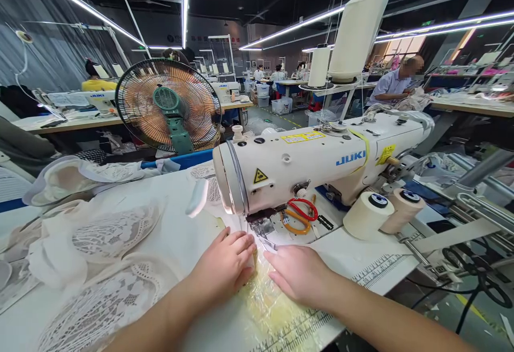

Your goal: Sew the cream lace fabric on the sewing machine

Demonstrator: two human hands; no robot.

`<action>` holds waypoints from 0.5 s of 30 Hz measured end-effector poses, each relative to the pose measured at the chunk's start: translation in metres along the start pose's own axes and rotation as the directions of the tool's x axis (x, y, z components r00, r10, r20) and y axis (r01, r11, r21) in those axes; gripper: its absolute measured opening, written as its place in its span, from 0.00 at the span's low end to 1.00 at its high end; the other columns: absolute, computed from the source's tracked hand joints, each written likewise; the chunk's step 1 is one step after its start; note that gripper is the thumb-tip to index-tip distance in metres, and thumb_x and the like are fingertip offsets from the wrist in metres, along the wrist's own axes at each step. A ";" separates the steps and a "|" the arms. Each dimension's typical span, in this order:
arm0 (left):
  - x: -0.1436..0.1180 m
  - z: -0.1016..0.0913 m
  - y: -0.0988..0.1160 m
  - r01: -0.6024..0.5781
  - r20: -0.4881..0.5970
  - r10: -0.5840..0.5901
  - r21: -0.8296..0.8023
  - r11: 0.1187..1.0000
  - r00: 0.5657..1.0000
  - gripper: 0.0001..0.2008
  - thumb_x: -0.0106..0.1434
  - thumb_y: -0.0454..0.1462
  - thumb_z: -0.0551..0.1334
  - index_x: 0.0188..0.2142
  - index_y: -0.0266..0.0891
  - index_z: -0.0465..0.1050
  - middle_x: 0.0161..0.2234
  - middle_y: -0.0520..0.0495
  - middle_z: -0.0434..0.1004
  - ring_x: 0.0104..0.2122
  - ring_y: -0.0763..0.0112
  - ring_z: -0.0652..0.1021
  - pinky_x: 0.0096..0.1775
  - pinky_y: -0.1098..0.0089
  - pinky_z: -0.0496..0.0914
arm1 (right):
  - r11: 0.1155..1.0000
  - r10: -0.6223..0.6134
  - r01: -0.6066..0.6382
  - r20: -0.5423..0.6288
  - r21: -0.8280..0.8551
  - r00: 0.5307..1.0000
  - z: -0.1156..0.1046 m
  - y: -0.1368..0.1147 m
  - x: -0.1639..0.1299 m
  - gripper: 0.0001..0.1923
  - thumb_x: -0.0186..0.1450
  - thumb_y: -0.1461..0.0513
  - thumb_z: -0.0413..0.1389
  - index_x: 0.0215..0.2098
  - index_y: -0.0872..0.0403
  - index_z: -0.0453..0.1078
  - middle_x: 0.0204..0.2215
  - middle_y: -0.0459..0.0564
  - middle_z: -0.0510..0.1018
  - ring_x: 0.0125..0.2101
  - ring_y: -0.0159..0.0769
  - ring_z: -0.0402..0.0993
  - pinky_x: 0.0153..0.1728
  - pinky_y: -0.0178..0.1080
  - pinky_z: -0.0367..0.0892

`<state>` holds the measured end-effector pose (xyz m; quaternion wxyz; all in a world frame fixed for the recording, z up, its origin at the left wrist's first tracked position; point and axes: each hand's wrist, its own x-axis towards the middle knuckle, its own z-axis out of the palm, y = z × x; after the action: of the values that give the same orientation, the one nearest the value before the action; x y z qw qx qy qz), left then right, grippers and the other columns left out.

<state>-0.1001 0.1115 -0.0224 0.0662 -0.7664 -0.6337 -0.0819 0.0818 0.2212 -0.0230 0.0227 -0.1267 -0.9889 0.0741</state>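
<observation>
A white sewing machine (309, 154) stands before me, its needle area over the white table (172, 234). My left hand (228, 258) is closed at the front of the needle area, its fingers bent over a narrow piece of pale fabric (254, 261). From the other side my right hand (299, 273) pinches at the same fabric, its fingertips beside a thin metal piece near the presser foot (263, 228). Much of the fabric is hidden under both hands. Beneath them, clear film or tape (269, 309) covers a yellowish patch of the tabletop.
Lace-patterned cup pieces (108, 234) lie at left. Orange-handled snips (297, 223) and a red ring (307, 208) rest on the machine bed. Thread cones (368, 215) stand at right; black scissors (477, 272) hang there. Beyond are a fan (166, 106) and a co-worker (395, 84).
</observation>
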 end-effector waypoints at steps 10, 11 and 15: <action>0.003 -0.005 -0.009 0.041 0.021 -0.042 0.038 0.998 0.999 0.15 0.64 0.40 0.52 0.48 0.42 0.67 0.50 0.44 0.73 0.50 0.58 0.70 0.54 0.50 0.59 | 0.999 -0.002 0.003 -0.027 0.033 1.000 -0.002 -0.001 -0.001 0.16 0.65 0.58 0.47 0.48 0.54 0.66 0.31 0.52 0.75 0.31 0.43 0.72 0.27 0.37 0.59; 0.004 -0.007 -0.010 0.047 0.030 -0.048 0.048 0.998 0.998 0.15 0.64 0.40 0.53 0.48 0.42 0.67 0.50 0.44 0.73 0.50 0.58 0.70 0.54 0.50 0.59 | 0.999 0.002 -0.001 -0.023 0.035 1.000 -0.002 -0.001 -0.001 0.16 0.65 0.58 0.47 0.49 0.54 0.66 0.32 0.53 0.75 0.31 0.42 0.72 0.27 0.37 0.59; 0.008 -0.014 -0.011 0.059 0.071 -0.067 0.109 0.992 0.995 0.15 0.64 0.39 0.54 0.48 0.40 0.69 0.52 0.43 0.72 0.50 0.56 0.71 0.53 0.49 0.61 | 0.999 0.008 -0.008 -0.016 0.040 1.000 -0.003 -0.002 -0.001 0.16 0.65 0.59 0.47 0.48 0.55 0.67 0.31 0.53 0.76 0.31 0.42 0.72 0.27 0.37 0.60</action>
<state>-0.1100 0.1184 -0.0066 0.0806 -0.7440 -0.6630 -0.0212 0.0830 0.2195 -0.0198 0.0329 -0.1308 -0.9865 0.0930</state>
